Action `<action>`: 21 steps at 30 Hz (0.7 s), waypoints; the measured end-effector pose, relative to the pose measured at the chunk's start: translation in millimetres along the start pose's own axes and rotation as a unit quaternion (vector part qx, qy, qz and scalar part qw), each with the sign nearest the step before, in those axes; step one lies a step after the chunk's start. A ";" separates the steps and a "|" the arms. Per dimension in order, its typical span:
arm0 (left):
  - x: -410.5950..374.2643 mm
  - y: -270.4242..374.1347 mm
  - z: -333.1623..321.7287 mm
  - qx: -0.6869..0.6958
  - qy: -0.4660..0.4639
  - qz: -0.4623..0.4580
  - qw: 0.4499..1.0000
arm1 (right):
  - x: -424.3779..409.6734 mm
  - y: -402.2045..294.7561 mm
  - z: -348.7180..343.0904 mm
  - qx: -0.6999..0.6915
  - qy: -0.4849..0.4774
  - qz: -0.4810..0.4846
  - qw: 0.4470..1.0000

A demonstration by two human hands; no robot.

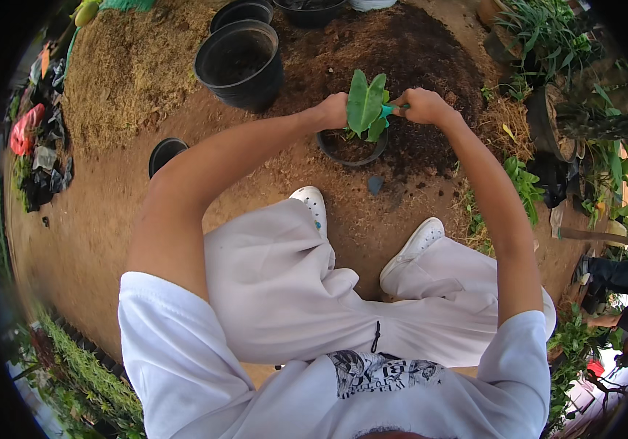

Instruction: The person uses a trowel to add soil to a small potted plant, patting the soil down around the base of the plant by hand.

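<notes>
A young plant with broad green leaves (365,104) stands over a small black plastic pot (353,162) with soil in it. My left hand (333,111) is closed at the plant's left side; the leaves hide its fingertips. On the other side, my right hand (422,106) grips a turquoise hand trowel (388,111) by its handle. The trowel's head is by the leaves above the pot, and its tip is hidden. Behind the pot lies a heap of dark soil (418,49). A small dark grey flat piece (375,184) rests on the ground in front.
Large black pots (240,63) stand beyond my left hand, near a pile of pale brown husk-like material (127,71). A smaller black pot (167,156) is by my left forearm. Potted plants (552,44) line the right side, where another person (618,280) is partly visible. Plastic bags (27,130) lie far left.
</notes>
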State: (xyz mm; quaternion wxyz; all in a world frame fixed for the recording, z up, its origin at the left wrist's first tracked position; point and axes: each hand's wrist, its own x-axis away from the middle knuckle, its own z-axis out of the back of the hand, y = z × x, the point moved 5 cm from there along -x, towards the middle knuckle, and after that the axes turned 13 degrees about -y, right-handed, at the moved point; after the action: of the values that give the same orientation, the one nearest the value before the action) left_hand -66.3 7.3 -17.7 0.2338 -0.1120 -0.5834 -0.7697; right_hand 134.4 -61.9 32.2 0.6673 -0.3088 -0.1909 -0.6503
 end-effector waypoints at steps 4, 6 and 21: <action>-1.3 1.4 -1.1 -0.014 0.001 -0.002 1.000 | 0.3 -0.8 -16.1 0.007 0.008 -0.059 0.998; -5.4 -2.7 0.8 -0.006 -0.017 0.021 1.000 | 2.1 -5.7 -17.6 -0.005 -0.001 -0.060 0.998; 1.4 -6.7 6.2 -0.040 0.014 -0.019 0.999 | 87.0 -52.7 -97.4 -0.141 0.101 -0.083 0.981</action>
State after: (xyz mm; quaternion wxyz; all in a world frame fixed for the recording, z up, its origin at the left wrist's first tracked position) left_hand -71.5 14.3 -20.9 0.2225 -0.0995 -0.5508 -0.7983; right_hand 75.2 -189.6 26.3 0.5762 -0.3157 -0.0539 -0.7520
